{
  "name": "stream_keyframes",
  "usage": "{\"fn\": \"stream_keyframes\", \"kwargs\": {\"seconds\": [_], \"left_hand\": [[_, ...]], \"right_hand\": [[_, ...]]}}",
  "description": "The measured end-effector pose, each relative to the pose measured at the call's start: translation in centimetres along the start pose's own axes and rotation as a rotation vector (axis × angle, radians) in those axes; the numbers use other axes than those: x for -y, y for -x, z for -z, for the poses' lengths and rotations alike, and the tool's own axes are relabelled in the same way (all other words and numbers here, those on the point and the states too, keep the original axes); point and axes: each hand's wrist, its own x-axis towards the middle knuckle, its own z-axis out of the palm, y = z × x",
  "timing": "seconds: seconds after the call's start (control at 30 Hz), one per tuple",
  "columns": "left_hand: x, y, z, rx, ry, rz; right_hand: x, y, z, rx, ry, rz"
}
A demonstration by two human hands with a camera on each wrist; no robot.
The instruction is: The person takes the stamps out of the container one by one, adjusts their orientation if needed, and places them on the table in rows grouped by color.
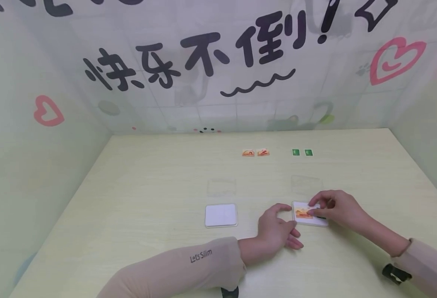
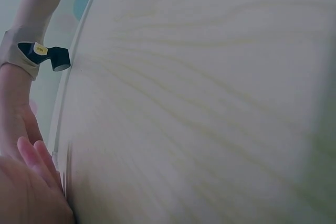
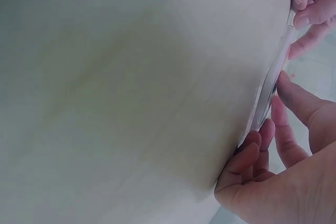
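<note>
A white rectangular card [image 1: 308,221] in a thin clear frame lies on the table under both hands. On its face is a small orange picture [image 1: 302,212], with a dark green patch [image 1: 321,216] partly hidden to its right. My left hand [image 1: 276,229] grips the card's left side between thumb and index finger, other fingers spread on the table side. From the right, my right hand [image 1: 339,209] reaches over the card and pinches at the orange picture's right edge. In the right wrist view, the card's clear edge [image 3: 266,87] runs between the hands.
A second white card [image 1: 221,215] lies left of the hands. Clear flat covers [image 1: 221,187] lie behind the cards. Two small orange pictures [image 1: 255,152] and two green ones [image 1: 302,152] lie near the back. Printed walls [image 1: 237,107] enclose the table on three sides.
</note>
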Motion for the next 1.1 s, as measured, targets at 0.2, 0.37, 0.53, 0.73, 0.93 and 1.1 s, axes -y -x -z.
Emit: {"fn": "stream_keyframes", "kwargs": {"seconds": [0.2, 0.37, 0.53, 0.73, 0.93, 1.1], "left_hand": [[0.0, -0.02, 0.03, -0.003, -0.01, -0.002], [-0.02, 0.05, 0.13, 0.01, -0.011, -0.007], [-0.06, 0.12, 0.24, 0.021, -0.009, -0.015], [-0.09, 0.2, 0.33, 0.029, -0.015, -0.015], [-0.11, 0.26, 0.36, 0.025, -0.015, -0.007], [-0.07, 0.25, 0.34, 0.027, -0.012, -0.015]], "right_hand": [[0.11, 0.05, -0.09, -0.009, 0.008, -0.005], [0.19, 0.1, -0.06, -0.011, 0.019, 0.0], [0.25, 0.12, -0.09, -0.008, 0.012, 0.002], [0.15, 0.16, -0.11, -0.007, 0.002, -0.007], [0.07, 0.19, -0.16, -0.01, -0.001, -0.012], [0.11, 0.2, -0.18, -0.013, 0.002, -0.003]]}}
